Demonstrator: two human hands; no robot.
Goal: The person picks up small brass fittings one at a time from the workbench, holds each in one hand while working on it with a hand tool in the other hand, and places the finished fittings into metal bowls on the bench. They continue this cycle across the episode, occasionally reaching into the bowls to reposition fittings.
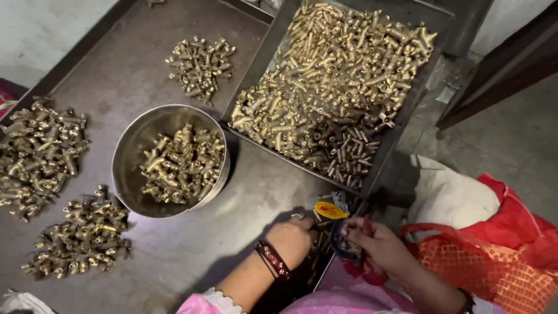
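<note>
Two hands low at the table's near edge, close together. Left hand, ring on one finger and bangles at the wrist, curled knuckles-up over a few brass fittings just under it; fingers bent, grip on any one piece hidden, so cannot tell. Right hand just beside it, closed around a dark tool with red handles, yellow tag right above the fingertips. Beyond both hands, a tilted tray heaped with brass fittings, brighter ones far up, darker ones toward the near corner. Up and outward from the left hand, a steel bowl partly filled with fittings, touching the tray's near edge. Farther outward of that hand, three loose piles on the table, one near the bowl's foot, one past it at the edge, one far up beside the tray. Outward of the right hand, white cloth and red and orange fabric, near the wrist. Pink sleeve at the left forearm.
</note>
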